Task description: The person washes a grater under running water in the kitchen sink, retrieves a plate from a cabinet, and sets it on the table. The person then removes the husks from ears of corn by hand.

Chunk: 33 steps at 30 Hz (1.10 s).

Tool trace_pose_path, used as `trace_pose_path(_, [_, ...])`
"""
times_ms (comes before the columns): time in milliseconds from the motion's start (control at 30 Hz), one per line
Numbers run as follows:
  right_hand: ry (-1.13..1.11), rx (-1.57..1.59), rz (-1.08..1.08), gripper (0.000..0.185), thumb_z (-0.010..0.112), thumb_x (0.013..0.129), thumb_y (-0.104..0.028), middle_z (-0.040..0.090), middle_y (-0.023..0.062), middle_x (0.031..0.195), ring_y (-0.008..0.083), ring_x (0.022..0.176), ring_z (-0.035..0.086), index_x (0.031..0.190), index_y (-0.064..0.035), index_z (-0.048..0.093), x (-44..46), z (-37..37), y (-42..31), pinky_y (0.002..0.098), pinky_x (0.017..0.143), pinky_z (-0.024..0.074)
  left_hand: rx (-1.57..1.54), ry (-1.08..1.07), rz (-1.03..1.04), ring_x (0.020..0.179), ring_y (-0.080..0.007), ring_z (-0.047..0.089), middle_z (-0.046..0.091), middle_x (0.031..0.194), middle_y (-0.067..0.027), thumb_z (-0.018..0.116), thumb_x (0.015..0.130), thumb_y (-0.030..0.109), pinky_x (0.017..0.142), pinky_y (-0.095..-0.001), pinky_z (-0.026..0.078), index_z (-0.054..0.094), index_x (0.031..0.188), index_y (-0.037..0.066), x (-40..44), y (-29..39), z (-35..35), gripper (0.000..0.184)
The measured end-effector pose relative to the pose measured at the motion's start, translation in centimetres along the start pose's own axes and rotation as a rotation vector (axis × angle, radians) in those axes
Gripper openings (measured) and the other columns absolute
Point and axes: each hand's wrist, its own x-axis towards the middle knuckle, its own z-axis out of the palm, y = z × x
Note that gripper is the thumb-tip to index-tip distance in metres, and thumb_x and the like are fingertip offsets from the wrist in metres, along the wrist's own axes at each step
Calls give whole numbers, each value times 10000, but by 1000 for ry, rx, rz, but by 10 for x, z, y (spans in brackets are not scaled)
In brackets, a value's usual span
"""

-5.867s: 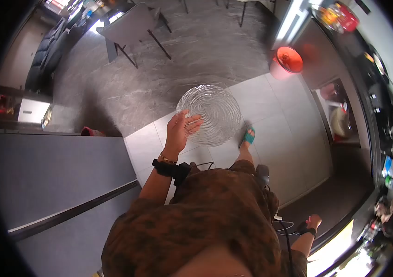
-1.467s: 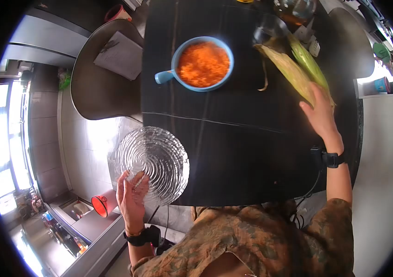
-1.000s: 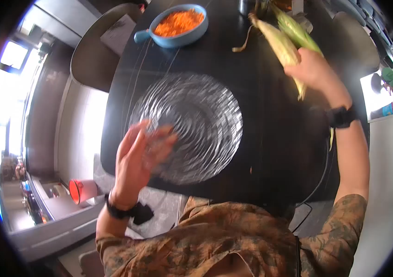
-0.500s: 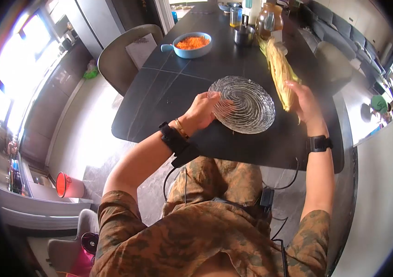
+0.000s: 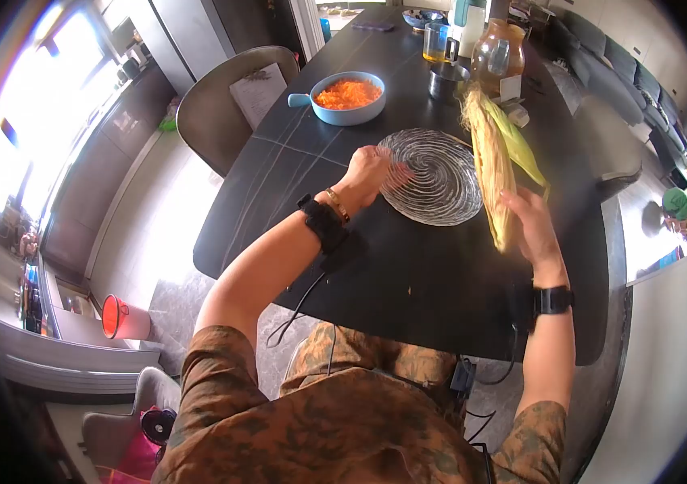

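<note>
A clear glass plate [image 5: 436, 181] with a swirled, ribbed pattern is gripped at its left edge by my left hand [image 5: 367, 171]; some fingers show through the glass. Along the plate's right side, my right hand [image 5: 535, 224] holds an ear of corn [image 5: 490, 181] in its dry yellow husk, gripping near the lower end. The stringy tip points away from me. A greener husked part [image 5: 517, 145] lies against its right side; whether that is a second ear, I cannot tell.
Beyond the plate stand a blue handled dish [image 5: 349, 113] of shredded orange food, a dark metal pot [image 5: 448, 83], a glass measuring cup [image 5: 438, 44] with yellow liquid and a large amber jar [image 5: 498, 56]. The dark table [image 5: 319, 242] has rounded corners. A chair [image 5: 206, 105] stands left.
The view has shifted, showing more of the table's near part. My right hand has turned the corn, so the greener husk now shows on its right. My left hand still grips the plate.
</note>
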Motion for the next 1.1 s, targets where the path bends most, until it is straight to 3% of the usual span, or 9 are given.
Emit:
trace_pose_path(167, [16,40,-8,426,632,831,-293,607,45,900,74,763,567,1084,42,560,-9,10,0,214,672,466,164,106,217,854,-196,599,577,961,-130,400,888,-46,704,-288,527,497,1048,-65,42,-2,-16,189])
trace_pose_path(200, [4,41,0,449,646,818,-299,608,55,916,78,787,563,1089,47,555,-9,13,1,220,706,458,351,278,270,883,-179,592,587,1001,-123,381,861,-78,716,-271,501,511,1093,-81,47,-5,-17,265])
trace_pose_path(467, [-151,-144,1,502,678,776,-341,610,75,936,110,860,558,1069,46,552,-21,39,7,245,795,436,589,171,408,966,-114,562,624,1057,-97,475,871,1,851,-240,446,550,1121,-85,34,-2,-15,275])
trace_pose_path(567, [-151,-138,-11,499,682,776,-333,612,72,934,107,869,560,1074,44,549,-24,49,0,245,813,434,973,212,528,965,-127,576,633,1034,-97,479,879,38,842,-236,446,569,1111,-57,0,26,2,266])
trace_pose_path(600, [-143,-134,-17,502,686,775,-331,613,71,934,106,873,559,1078,44,546,-25,52,0,245,820,432,960,219,707,925,-127,597,637,1013,-96,501,908,114,784,-238,467,572,1123,-19,2,24,-1,261])
trace_pose_path(800, [-3,-277,-115,494,737,772,-237,633,80,846,135,676,617,1094,71,522,-17,86,-16,243,602,509,436,-299,271,910,-121,605,626,1000,-82,494,948,336,767,-251,495,518,1177,-9,-64,53,33,415])
trace_pose_path(833, [36,-350,-192,503,753,755,-238,634,80,834,137,682,619,1088,63,526,-14,93,-14,243,608,507,477,-309,290,913,-136,606,612,1027,-84,517,919,410,767,-254,505,509,1162,-32,-68,49,34,505])
trace_pose_path(933, [123,-628,-374,542,797,707,-236,628,88,866,142,726,617,1089,31,521,-12,113,-13,239,633,500,463,-224,406,879,-171,622,606,1040,-133,658,830,413,734,-287,513,489,1146,-70,-78,44,30,602])
trace_pose_path(1100, [50,-427,-351,540,739,777,-275,586,105,1006,131,823,589,1139,31,479,-7,136,-8,236,648,506,448,-182,431,927,-192,616,591,1073,-152,733,776,364,767,-298,518,455,1175,-79,-82,49,10,658])
